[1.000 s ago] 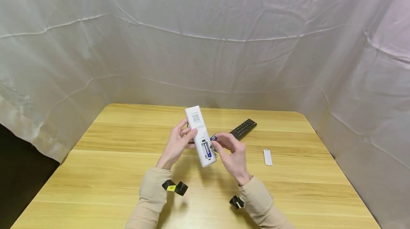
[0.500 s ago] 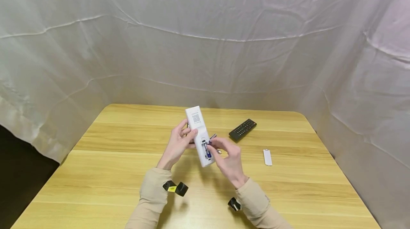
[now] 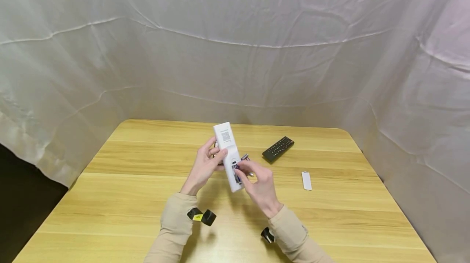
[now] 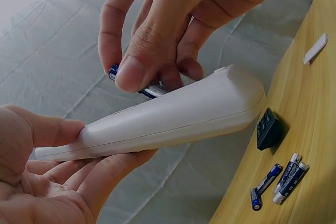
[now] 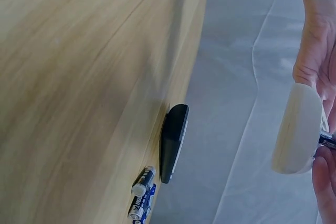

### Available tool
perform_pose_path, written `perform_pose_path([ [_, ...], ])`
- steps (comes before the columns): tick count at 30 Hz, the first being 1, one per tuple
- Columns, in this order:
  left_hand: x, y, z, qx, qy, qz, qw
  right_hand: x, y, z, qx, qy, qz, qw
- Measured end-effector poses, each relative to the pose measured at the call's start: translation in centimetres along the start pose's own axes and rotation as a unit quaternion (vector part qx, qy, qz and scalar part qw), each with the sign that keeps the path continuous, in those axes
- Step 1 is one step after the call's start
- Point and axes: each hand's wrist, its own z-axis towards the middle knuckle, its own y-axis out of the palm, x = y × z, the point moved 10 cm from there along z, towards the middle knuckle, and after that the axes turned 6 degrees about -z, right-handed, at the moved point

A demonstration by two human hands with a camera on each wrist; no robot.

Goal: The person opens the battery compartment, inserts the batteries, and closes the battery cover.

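Note:
A white remote control [image 3: 231, 149] is held above the table, its back with a printed code turned up and its battery compartment uncovered. My left hand [image 3: 201, 168] grips it, thumb on the back and fingers underneath. A blue battery [image 3: 238, 179] shows in the compartment. With thumb and forefinger, my right hand [image 3: 260, 183] pinches another battery [image 4: 113, 71] right at the compartment; the fingers hide much of it. Several loose blue-and-silver batteries [image 4: 290, 178] lie on the table beyond the remote, partly hidden behind it in the head view.
A black remote control [image 3: 278, 149] lies buttons up on the wooden table [image 3: 341, 214], toward the back right. Nearer the right side is a small white battery cover [image 3: 306, 181]. A pale curtain [image 3: 235, 71] hangs around the table's back and sides.
My right hand has moved left from beside the white remote control onto its open compartment, bringing the pinched battery along. The left hand and the remote have hardly moved.

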Motion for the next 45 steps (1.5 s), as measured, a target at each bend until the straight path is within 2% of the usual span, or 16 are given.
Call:
perform_pose_path([
  [20, -0.2, -0.4, 0.0, 0.009, -0.011, -0.007, 0.9999, -0.6, 0.9, -0.4, -0.033, -0.01, -0.042, 0.999],
  [37, -0.3, -0.3, 0.1, -0.003, -0.005, -0.01, 0.9999, -0.3, 1.5, -0.5, -0.073, -0.011, -0.043, 0.996],
  [45, -0.2, -0.2, 0.1, -0.004, -0.003, -0.013, 0.9999, -0.4, 1.5, -0.6, -0.069, -0.024, -0.049, 0.996],
])
